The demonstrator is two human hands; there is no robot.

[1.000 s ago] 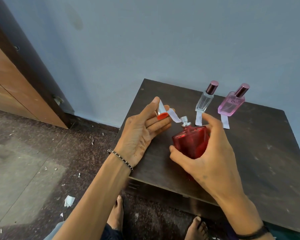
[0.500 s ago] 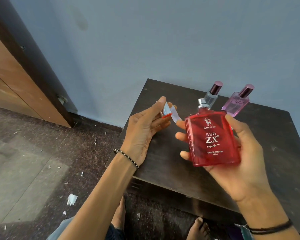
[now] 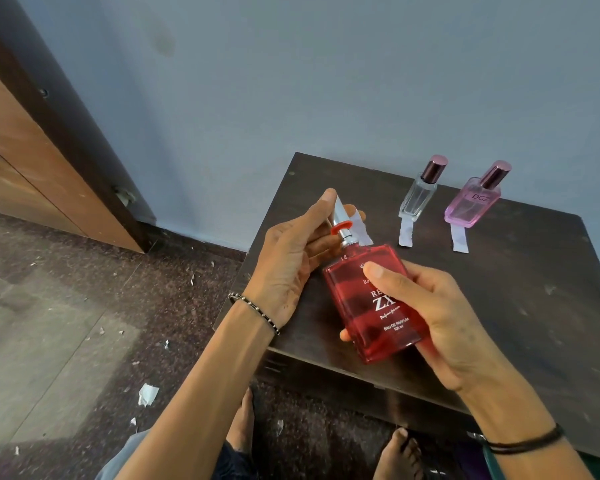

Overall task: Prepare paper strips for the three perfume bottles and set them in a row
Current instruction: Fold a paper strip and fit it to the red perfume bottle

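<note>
The red perfume bottle (image 3: 374, 303) is held tilted above the desk's (image 3: 520, 292) left front edge, clasped by the right hand (image 3: 426, 313), thumb across its label. Its silver cap (image 3: 340, 216) and a paper strip (image 3: 362, 230) are pinched in the left hand's (image 3: 291, 261) fingers (image 3: 326, 242), right at the spray nozzle. Near the rear edge the clear bottle (image 3: 418, 195) and pink bottle (image 3: 471, 202) are stood side by side, each with a strip in front.
</note>
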